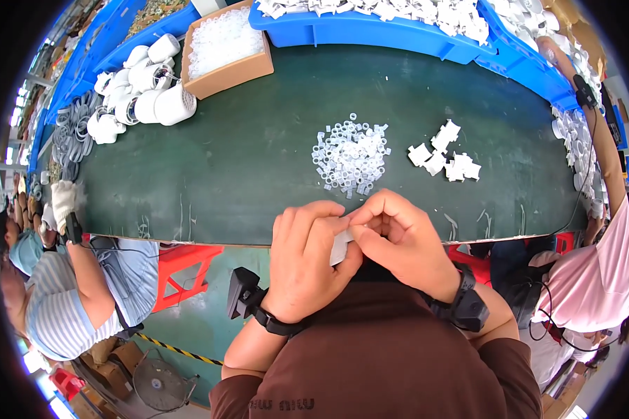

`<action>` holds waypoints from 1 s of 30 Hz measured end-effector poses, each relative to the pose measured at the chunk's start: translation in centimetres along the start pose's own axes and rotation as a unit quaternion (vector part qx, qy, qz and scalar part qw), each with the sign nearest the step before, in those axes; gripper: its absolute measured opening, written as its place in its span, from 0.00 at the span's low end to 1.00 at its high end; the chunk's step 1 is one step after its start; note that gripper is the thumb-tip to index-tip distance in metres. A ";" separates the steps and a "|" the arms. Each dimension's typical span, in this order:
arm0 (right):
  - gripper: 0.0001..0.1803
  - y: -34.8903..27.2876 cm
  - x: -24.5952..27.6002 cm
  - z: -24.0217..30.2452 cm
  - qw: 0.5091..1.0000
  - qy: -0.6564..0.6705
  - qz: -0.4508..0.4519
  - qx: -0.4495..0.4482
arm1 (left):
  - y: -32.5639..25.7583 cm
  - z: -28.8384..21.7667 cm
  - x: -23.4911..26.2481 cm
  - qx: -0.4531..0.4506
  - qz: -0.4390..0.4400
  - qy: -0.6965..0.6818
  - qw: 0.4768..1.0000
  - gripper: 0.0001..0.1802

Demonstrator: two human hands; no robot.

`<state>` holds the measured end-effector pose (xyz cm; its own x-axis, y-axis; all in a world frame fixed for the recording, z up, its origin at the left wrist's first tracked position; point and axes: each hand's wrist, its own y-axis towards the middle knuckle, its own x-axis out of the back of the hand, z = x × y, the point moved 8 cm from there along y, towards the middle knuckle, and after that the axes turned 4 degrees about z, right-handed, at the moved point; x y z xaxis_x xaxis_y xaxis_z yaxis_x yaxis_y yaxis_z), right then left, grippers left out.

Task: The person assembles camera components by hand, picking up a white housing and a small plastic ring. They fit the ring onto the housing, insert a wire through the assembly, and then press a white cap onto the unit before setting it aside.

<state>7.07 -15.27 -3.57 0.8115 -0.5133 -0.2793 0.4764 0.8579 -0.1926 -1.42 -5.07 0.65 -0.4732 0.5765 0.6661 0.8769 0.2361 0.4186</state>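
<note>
My left hand (302,251) is closed around a small white plastic piece (340,246), held just off the table's near edge. Thumb and forefinger of my right hand (404,243) are pinched together against the upper end of that piece. Whatever lies between those right fingertips is hidden or too small to make out. Just beyond both hands is a heap of small translucent plastic rings (353,155). To its right lie several white plastic parts (435,162), loosely grouped on the dark green tabletop (251,153).
Blue bins (370,33) full of white parts line the far side. A cardboard box (230,75) holds clear pieces, beside white rounded housings (147,98) and grey cable coils (70,133). Co-workers sit left and right; one arm (604,150) reaches into the right bin. Red stools (185,279) flank me.
</note>
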 end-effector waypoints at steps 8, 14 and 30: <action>0.09 -0.4 0.5 0.0 0.997 0.061 -0.037 0.007 | -0.8 0.2 -0.3 -0.008 -0.074 0.009 0.997 0.20; 0.10 -0.3 0.4 0.2 0.998 0.039 -0.032 0.023 | -0.6 0.3 0.0 -0.010 -0.068 -0.006 0.998 0.19; 0.05 -5.0 8.1 5.0 0.884 -0.319 -0.279 0.197 | -0.1 6.8 7.1 0.134 -0.098 0.227 0.960 0.30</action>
<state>12.95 -23.58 -0.19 0.3792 -0.8494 0.3671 0.8417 0.4814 0.2445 -4.26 4.33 1.15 -0.5654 0.1150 0.8168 0.7290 0.5329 0.4296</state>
